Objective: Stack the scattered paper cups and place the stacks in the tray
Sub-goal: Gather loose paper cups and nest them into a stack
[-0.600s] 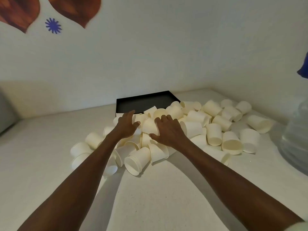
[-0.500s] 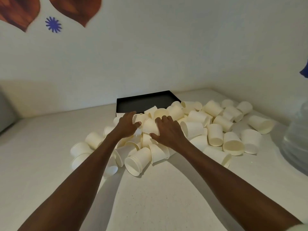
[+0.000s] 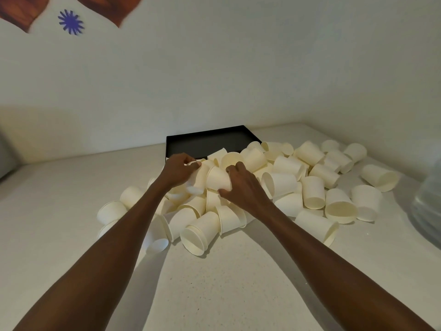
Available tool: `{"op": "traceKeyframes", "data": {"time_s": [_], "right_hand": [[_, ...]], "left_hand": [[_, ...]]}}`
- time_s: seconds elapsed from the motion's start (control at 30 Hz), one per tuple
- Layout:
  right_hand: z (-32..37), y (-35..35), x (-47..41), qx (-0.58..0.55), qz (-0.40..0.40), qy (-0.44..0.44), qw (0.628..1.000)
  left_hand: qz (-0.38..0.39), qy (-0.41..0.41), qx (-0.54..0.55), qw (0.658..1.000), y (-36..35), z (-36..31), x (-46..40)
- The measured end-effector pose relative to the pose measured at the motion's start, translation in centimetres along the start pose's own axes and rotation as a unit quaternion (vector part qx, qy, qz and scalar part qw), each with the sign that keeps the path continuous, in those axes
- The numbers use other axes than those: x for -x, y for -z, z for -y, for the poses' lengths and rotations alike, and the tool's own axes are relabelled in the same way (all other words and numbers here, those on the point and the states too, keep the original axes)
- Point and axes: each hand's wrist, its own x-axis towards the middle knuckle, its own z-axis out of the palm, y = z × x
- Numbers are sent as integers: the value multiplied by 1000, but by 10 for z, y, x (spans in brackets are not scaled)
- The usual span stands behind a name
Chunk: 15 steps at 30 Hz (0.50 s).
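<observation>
We see two bare hands reaching into a heap of cream-white paper cups scattered over a pale speckled worktop. The left hand has its fingers curled round a tilted cream paper cup, pinching near its upper end, while the right hand grips a second cream paper cup just beside the first, thumb under its rim and fingers over its side. The two held cups touch each other above the middle of the heap. Most of the other cups lie on their sides, mouths facing various ways; a few stand inverted on the right of the heap. Near the front edge of the heap lies a short nested stack of cream cups, on its side with its mouth toward us. Behind the heap, against the white wall, sits a shallow black rectangular tray; several cups rest against its near edge, and we cannot tell whether any lie inside it. At the right edge stands a clear plastic container, only partly in view. A blue star-shaped sticker marks the wall at upper left.
</observation>
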Motion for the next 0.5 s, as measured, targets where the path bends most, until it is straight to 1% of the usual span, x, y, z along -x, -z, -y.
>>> {"op": "traceKeyframes", "data": {"time_s": [0.2, 0.33, 0.4, 0.5], "right_hand": [[0, 12, 7, -58, -62, -6, 996], [9, 21, 15, -114, -72, -25, 991], [14, 24, 19, -152, -75, -39, 985], [21, 30, 27, -206, -90, -50, 973]], "left_hand": [[-23, 20, 112, 993, 28, -10, 14], [-31, 47, 241, 969, 37, -22, 33], [-22, 43, 279, 959, 40, -30, 45], [24, 32, 281, 959, 42, -40, 68]]}}
